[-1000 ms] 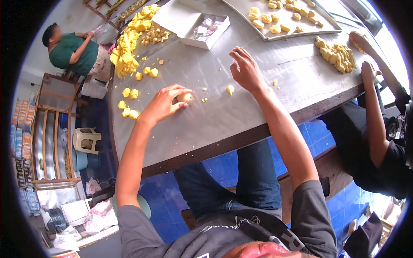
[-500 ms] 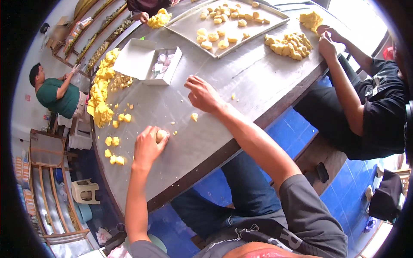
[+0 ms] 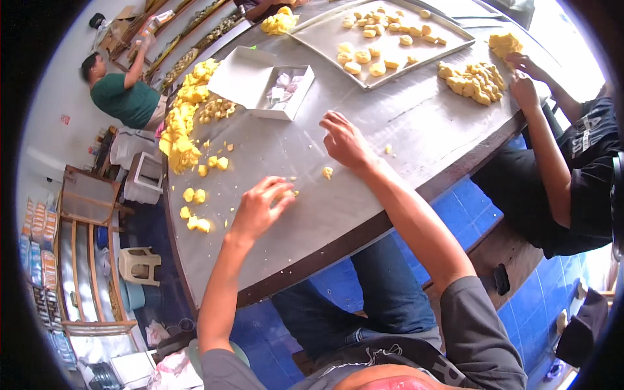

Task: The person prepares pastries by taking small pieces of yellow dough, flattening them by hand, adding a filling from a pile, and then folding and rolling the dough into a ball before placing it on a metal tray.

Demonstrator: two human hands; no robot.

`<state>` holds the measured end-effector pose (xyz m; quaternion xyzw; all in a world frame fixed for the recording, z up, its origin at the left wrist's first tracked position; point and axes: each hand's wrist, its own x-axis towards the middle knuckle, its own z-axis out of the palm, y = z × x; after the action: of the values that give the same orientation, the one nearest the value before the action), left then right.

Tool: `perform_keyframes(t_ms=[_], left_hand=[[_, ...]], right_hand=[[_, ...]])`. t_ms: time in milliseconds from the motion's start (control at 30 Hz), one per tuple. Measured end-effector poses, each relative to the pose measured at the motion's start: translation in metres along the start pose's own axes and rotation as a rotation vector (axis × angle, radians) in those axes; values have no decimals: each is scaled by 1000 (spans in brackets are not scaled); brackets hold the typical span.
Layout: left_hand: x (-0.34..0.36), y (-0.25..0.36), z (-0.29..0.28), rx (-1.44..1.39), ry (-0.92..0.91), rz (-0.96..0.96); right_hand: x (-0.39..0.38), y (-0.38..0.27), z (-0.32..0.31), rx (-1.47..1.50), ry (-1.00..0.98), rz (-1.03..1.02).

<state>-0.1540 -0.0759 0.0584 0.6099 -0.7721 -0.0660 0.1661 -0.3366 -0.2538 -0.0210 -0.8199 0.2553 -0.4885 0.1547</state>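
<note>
My left hand [image 3: 263, 207] is low over the metal table [image 3: 286, 237], its fingers stretched and the thumb apart, beside a few yellow crumbs. No dough ball shows in it. My right hand [image 3: 346, 140] is further right and farther off, its fingers curled in; what they hold, if anything, is hidden. Between the hands lies a small yellow dough scrap [image 3: 327, 172]. Several small yellow dough pieces [image 3: 197, 224] lie to the left of my left hand. Beyond them is a long heap of yellow dough [image 3: 180, 133], with pale brown filling pieces [image 3: 216, 109] next to it.
An open white box [image 3: 281, 112] with small wrapped packets stands ahead. Farther off is a metal tray [image 3: 426, 55] of shaped dough pieces. At the right, a person's hands [image 3: 525, 84] work near dough lumps [image 3: 473, 82]. Another person in green [image 3: 127, 101] stands by shelves.
My left hand has shifted forward and right across the table and spread its fingers; the dough ball it held is out of sight. My right hand stays curled. The view has turned left.
</note>
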Motion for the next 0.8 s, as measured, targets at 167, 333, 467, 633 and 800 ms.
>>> perform_keyframes(t_ms=[167, 333, 467, 633, 800], left_hand=[[1, -9, 3, -12, -188, -46], [6, 1, -1, -1, -141, -167], [2, -9, 3, 86, -56, 100], [10, -1, -5, 124, -283, -299], [3, -10, -13, 55, -223, -124]], right_hand=[[-3, -5, 4, -5, -21, 70], [-3, -6, 2, 28, 2, 51], [1, -5, 2, 54, 8, 30], [-2, 2, 3, 20, 21, 28], [0, -2, 3, 34, -4, 42]])
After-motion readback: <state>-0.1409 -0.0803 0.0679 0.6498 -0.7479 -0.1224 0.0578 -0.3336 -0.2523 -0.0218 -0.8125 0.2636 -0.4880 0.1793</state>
